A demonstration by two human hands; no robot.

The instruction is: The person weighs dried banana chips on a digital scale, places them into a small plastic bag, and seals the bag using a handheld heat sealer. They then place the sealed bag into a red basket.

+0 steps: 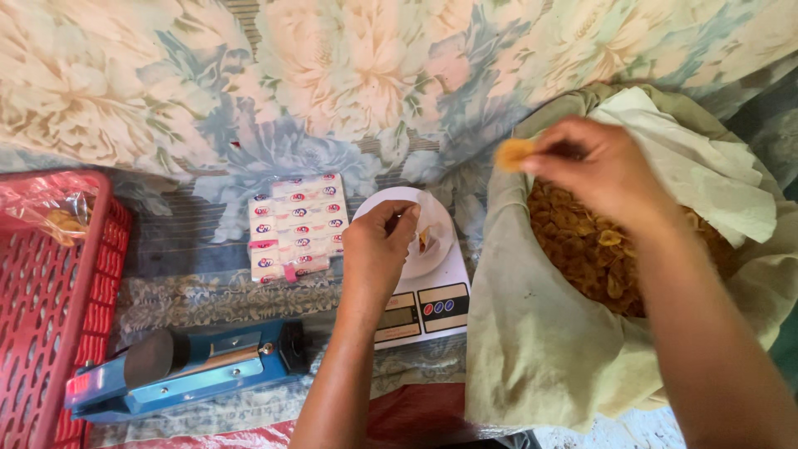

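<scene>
The chip (pixel 514 153) pinched in the right hand (pixel 600 170) is motion-blurred, the left hand (pixel 378 249) hides part of the scale's bowl (pixel 436 241), and the red basket (pixel 50 324) is cut off at the left edge.

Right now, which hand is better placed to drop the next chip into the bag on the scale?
The right hand: its fingers already pinch a chip above the sack of chips. The left hand is busy holding the small bag on the scale.
</scene>
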